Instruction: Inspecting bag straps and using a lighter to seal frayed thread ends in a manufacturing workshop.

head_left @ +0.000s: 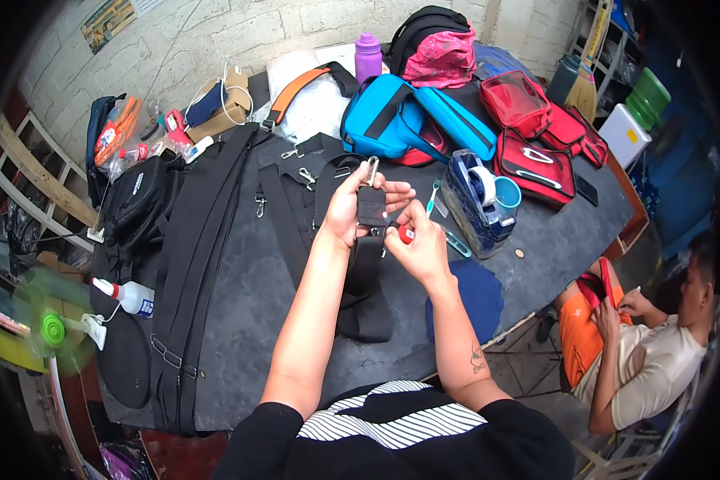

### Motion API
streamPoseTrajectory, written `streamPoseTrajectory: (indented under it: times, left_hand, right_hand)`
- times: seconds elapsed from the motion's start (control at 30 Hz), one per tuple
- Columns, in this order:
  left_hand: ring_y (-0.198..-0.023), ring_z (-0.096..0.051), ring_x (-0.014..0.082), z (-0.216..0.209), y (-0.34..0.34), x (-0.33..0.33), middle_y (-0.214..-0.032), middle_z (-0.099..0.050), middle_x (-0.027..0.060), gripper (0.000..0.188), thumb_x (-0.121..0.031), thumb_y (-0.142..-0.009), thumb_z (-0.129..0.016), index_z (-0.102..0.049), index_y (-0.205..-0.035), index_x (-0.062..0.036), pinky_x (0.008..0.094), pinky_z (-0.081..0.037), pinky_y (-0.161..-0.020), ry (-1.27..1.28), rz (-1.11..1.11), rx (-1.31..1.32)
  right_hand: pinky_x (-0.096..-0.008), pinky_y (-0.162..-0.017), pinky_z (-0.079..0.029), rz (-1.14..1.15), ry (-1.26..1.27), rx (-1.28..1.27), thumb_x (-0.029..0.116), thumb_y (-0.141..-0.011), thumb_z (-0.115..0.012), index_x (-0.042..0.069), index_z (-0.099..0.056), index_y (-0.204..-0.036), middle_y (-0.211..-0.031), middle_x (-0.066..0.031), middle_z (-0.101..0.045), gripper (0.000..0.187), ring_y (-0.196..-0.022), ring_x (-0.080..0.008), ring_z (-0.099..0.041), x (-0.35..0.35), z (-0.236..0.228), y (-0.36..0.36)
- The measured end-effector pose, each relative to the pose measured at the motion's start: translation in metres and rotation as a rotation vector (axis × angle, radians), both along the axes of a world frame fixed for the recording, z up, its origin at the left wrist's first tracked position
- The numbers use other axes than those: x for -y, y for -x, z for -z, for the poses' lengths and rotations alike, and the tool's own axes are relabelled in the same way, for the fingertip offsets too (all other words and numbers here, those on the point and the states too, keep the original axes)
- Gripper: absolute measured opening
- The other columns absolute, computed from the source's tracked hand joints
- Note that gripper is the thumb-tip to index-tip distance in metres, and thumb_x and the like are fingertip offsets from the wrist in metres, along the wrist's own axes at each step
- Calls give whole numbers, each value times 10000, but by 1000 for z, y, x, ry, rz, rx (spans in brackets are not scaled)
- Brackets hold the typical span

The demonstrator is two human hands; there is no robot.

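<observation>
Above the middle of the dark table, my left hand (pixel 342 212) holds the end of a black webbing strap (pixel 371 206), its thumb and fingers around the folded part. A silver snap hook (pixel 373 165) sticks up from the strap's far end. Close beside it, my right hand (pixel 421 250) is closed around a small red object (pixel 406 234), mostly hidden by the fingers, near the strap's lower edge. The rest of the strap (pixel 365 276) hangs down below my hands onto the table. More black straps (pixel 284 212) with metal hooks lie just to the left.
Long black straps (pixel 204 264) and a black bag (pixel 140 196) lie at left, near a spray bottle (pixel 132 298). Blue bags (pixel 384 120), red bags (pixel 536 164) and a clear organizer (pixel 476 204) stand far right. A seated co-worker (pixel 640 336) handles red material. A green fan (pixel 54 328) is at left.
</observation>
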State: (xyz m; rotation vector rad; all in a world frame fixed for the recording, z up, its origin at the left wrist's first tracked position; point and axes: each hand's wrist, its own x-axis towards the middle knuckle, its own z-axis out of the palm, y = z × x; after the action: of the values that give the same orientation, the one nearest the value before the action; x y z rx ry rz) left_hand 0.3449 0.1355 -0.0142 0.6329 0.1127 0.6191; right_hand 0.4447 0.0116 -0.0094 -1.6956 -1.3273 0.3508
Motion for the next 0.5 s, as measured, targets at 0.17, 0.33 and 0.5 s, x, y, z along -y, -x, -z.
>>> streamPoseTrajectory:
  times: [0.17, 0.33, 0.5]
  left_hand:
    - [-1084, -531, 406, -3, 1, 5, -1066, -585, 270, 525, -495, -954, -279, -491, -716, -78, 505, -411, -955, 17, 18, 7]
    - [-970, -603, 349, -8, 5, 9, -1074, -579, 270, 651, -619, -919, -160, -476, -731, -82, 455, -496, -855, -71, 16, -113]
    - [-897, -616, 265, -13, -2, 16, -1100, -583, 241, 627, -616, -921, -160, -465, -767, -91, 385, -525, -745, -98, 29, -86]
  right_hand:
    - [-346, -564, -468, 7, -28, 16, 161, -698, -644, 27, -476, -802, -628, -123, -576, 239, -577, -253, -600, 2, 4, 0]
    - [-365, -580, -476, 17, -168, 45, 176, -690, -649, 31, -480, -837, -658, -134, -591, 267, -612, -275, -616, -5, -3, 7]
    - [-322, -588, -473, -49, -133, 9, 132, -713, -642, 28, -477, -856, -704, -103, -607, 242, -608, -221, -607, -8, -16, 11]
